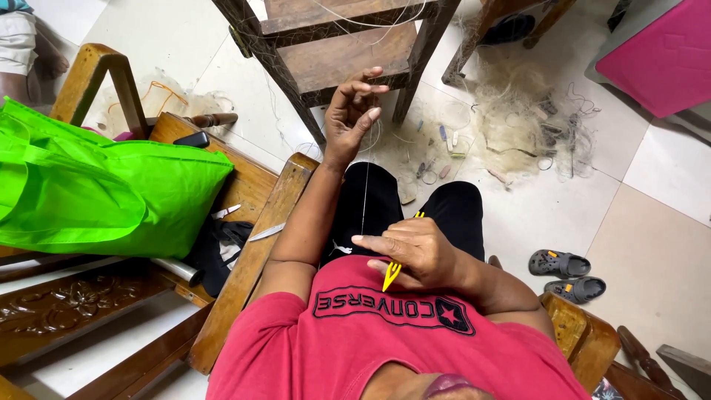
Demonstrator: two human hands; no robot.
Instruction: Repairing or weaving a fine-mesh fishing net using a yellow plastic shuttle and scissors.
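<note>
Holding a thin, pale thread [365, 185] tight between two hands.
The left hand [354, 107] pinches its top end; the right hand [415, 252], just below, is closed around a pointy yellow needle [391, 274].

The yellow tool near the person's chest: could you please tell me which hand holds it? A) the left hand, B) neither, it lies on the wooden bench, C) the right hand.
C: the yellow netting needle sticks out from the right hand, while the left hand is raised, pinching thin line.
</note>
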